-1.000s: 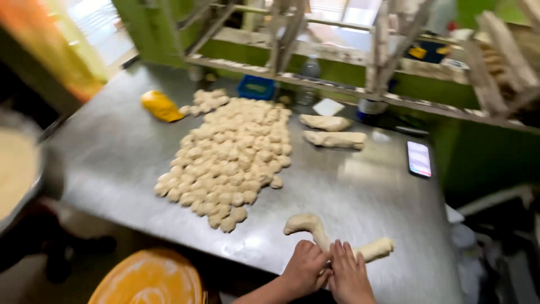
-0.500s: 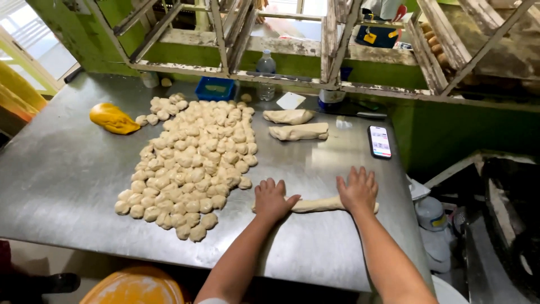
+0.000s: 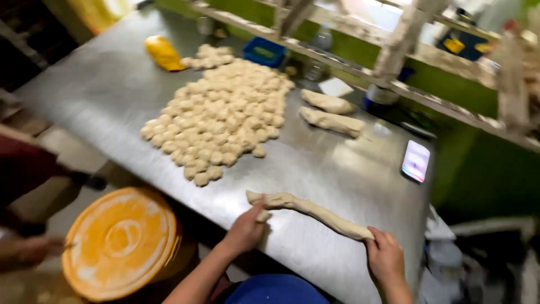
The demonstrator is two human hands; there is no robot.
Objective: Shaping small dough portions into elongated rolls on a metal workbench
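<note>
Since a moment ago my hands have spread apart and the dough rope (image 3: pixel 312 211) has lengthened across the bench (image 3: pixel 101 90). My left hand (image 3: pixel 247 228) pinches one end with curled fingers; my right hand (image 3: pixel 385 259) cups the other. Even, light pressure should keep its thickness uniform.

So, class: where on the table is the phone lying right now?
In the head view the phone lies screen up on the right side of the metal table, near its far edge, beyond the dough rope and right of the two dough logs.
</note>
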